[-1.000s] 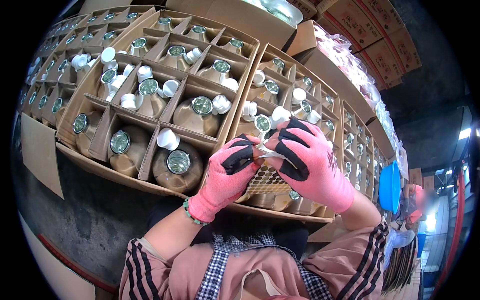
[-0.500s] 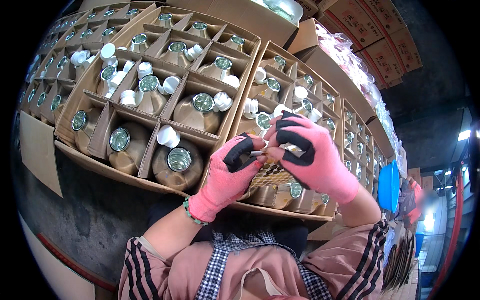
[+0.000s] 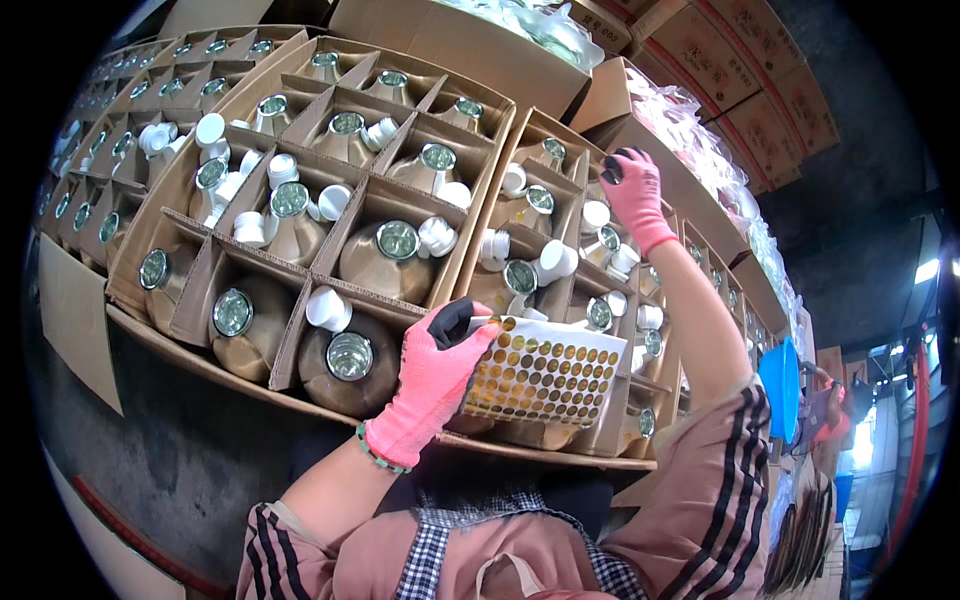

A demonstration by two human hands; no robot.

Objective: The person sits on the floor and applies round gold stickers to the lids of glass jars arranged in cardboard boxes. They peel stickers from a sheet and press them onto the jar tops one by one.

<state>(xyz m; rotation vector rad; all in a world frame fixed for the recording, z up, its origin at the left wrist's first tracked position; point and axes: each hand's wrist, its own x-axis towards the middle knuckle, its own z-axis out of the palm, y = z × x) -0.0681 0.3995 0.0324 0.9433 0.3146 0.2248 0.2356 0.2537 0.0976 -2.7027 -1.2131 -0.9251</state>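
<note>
My left hand (image 3: pixel 425 375), in a pink glove with black finger patches, grips the left edge of a white sheet of round gold stickers (image 3: pixel 545 370). The sheet is tilted over the near side of the right carton (image 3: pixel 478 240). My right hand (image 3: pixel 635 195), gloved alike, is stretched out over the far right part of that carton. Its fingers are curled, and whatever they hold is hidden. Gold-brown flask liners (image 3: pixel 540 198) with silvery round mouths stand in the carton's cells. White plastic caps (image 3: pixel 556 260) lie among them.
A larger divided carton (image 3: pixel 235 365) at the left holds more liners and caps, with further cartons beyond. Clear plastic bags (image 3: pixel 685 125) fill a box along the back. Printed cartons (image 3: pixel 770 110) are stacked behind. A blue basin (image 3: pixel 778 390) is at the right.
My right hand has left the sheet and moved away, up and to the right over the carton. The sticker sheet, still in my left hand, now shows its face more fully.
</note>
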